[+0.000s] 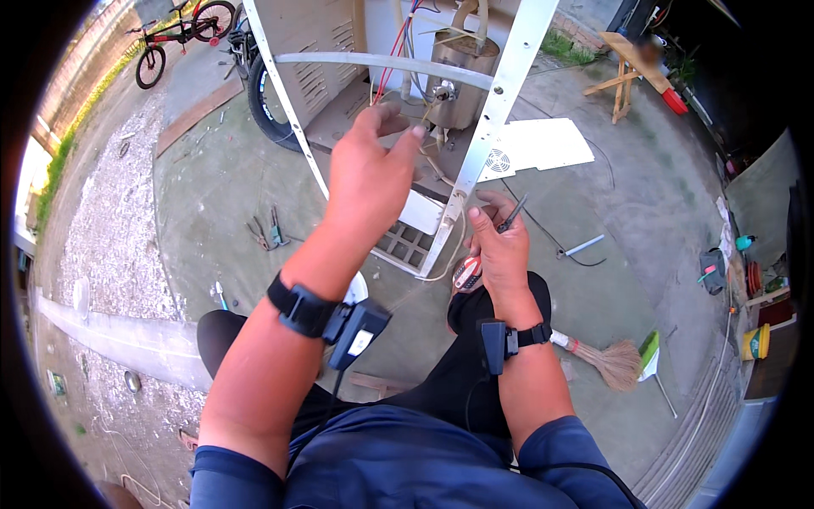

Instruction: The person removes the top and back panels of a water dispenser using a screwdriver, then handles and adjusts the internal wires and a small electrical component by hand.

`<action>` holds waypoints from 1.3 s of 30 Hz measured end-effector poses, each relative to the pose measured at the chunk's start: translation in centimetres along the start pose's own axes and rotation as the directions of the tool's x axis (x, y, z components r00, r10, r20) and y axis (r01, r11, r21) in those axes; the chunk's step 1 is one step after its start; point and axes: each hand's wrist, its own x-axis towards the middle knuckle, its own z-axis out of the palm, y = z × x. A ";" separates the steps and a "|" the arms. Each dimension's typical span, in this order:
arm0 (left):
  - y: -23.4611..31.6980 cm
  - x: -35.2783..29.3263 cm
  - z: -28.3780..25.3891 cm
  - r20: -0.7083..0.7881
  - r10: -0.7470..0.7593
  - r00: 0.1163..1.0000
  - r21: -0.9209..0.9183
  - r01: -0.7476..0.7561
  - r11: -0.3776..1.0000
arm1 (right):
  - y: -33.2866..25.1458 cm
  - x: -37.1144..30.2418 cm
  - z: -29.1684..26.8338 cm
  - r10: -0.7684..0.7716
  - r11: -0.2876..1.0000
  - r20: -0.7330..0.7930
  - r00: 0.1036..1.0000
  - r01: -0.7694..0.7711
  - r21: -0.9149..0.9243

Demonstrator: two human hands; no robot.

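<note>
An open white metal appliance housing (487, 140) stands before me, with a steel tank (462, 76) inside at its upper right. Red and other thin wires (394, 55) hang down in it. My left hand (373, 165) reaches into the housing below these wires, its thumb apart from its bent fingers, and I see nothing held there. To the right of the frame's lower corner, my right hand (504, 246) is closed around a slim dark hand tool (514, 214); its exact kind is hard to make out, since the fingers cover part of it.
Pliers (276, 227) lie on the floor left of the housing. A white vented panel (547, 148) lies to its right. A straw broom (610, 363) and a green dustpan (649, 356) are at lower right. A wooden stool (626, 72) and a bicycle (182, 34) stand farther back.
</note>
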 end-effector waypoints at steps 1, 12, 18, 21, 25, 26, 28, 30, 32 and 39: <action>0.1 0.6 0.8 -0.004 -0.033 0.999 -0.049 0.033 0.998 | 0.2 0.1 0.0 0.005 1.000 0.018 1.000 -0.005 0.001; -0.5 2.7 2.5 0.102 -0.124 0.987 -0.155 0.139 0.978 | 0.7 0.5 0.5 0.000 0.999 -0.004 1.000 0.000 -0.047; 0.1 1.4 -0.3 0.267 -0.259 0.928 -0.457 0.359 0.814 | 1.2 0.7 0.4 -0.023 0.999 0.006 1.000 0.024 -0.036; -0.1 1.2 -1.6 0.336 -0.269 0.903 -0.589 0.424 0.688 | 1.0 0.7 0.6 0.002 0.999 0.010 1.000 -0.002 -0.032; -0.9 1.4 -2.4 0.422 -0.245 0.873 -0.665 0.482 0.570 | 1.0 0.7 0.6 0.030 0.999 -0.002 1.000 -0.030 -0.036; -0.8 1.4 -2.5 0.435 -0.246 0.866 -0.671 0.494 0.554 | 1.1 0.7 0.6 0.029 0.999 -0.006 1.000 -0.029 -0.037; -0.9 1.4 -2.7 0.466 -0.238 0.852 -0.673 0.516 0.530 | 1.1 0.7 0.6 0.035 0.999 0.002 0.999 -0.035 -0.030; -1.1 1.4 -2.8 0.503 -0.224 0.835 -0.663 0.539 0.519 | 1.1 0.7 0.6 0.034 0.999 0.005 0.999 -0.033 -0.038; -0.9 1.4 -2.6 0.521 -0.218 0.825 -0.668 0.554 0.497 | 0.9 0.7 0.5 0.024 0.998 0.001 1.000 -0.024 -0.061; -0.9 0.8 -2.7 0.544 -0.167 0.822 -0.667 0.544 0.509 | -0.3 0.0 0.6 -0.053 0.995 -0.021 0.998 0.051 -0.088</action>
